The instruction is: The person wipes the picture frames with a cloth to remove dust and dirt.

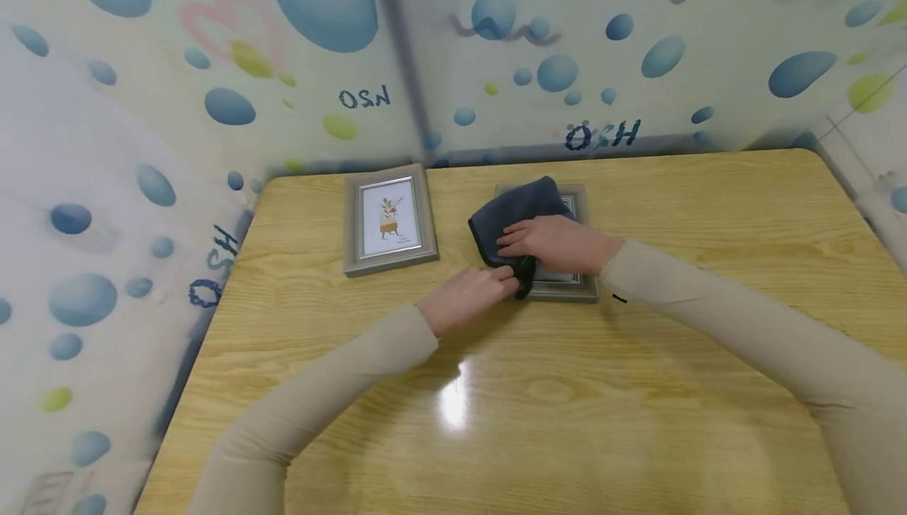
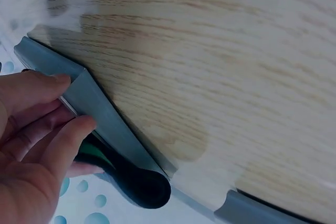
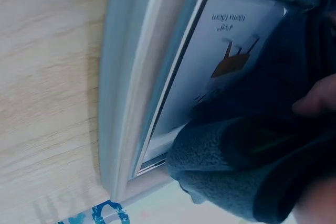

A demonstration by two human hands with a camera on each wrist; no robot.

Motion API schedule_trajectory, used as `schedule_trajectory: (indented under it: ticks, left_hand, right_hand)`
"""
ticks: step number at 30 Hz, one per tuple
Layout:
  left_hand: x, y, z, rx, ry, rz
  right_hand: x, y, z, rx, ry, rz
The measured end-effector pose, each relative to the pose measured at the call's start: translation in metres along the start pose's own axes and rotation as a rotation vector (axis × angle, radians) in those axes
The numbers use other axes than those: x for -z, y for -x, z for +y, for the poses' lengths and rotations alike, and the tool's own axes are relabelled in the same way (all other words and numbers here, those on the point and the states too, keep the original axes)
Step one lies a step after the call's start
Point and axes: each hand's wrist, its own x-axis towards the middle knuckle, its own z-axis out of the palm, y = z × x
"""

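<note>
A grey picture frame (image 1: 562,291) lies on the wooden table, partly covered by a dark blue-grey cloth (image 1: 512,212) with black edging. My right hand (image 1: 553,245) holds the cloth against the frame's face, its fingers lying across the folds. In the right wrist view, the bunched cloth (image 3: 210,153) hides part of the printed picture behind the glass, and most of the hand is out of sight. At the frame's near left corner, my left hand (image 1: 473,294) grips the edge. The left wrist view shows thumb and finger on either side of the frame's corner (image 2: 86,90), with dark cloth edging hanging below.
A second grey frame (image 1: 392,264) with a plant picture lies to the left on the table (image 1: 453,452). Behind the table stands a wall (image 1: 439,50) patterned with blue and green drops. A small dark mark (image 1: 620,298) shows beside the right sleeve.
</note>
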Motion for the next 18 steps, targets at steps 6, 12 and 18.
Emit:
schedule_trajectory:
  ticks: [6,12,18]
  left_hand:
    - [0.001,-0.001,0.002,0.011,0.004,-0.018]
    - [-0.002,-0.002,0.004,0.017,0.004,-0.008]
    - [0.002,-0.001,0.002,0.024,-0.012,-0.009]
  right_hand:
    - [0.0,-0.012,0.021,-0.191,0.013,-0.034]
    - [0.003,-0.024,0.04,-0.329,0.015,-0.092]
    - [0.006,-0.02,0.027,-0.171,0.034,-0.09]
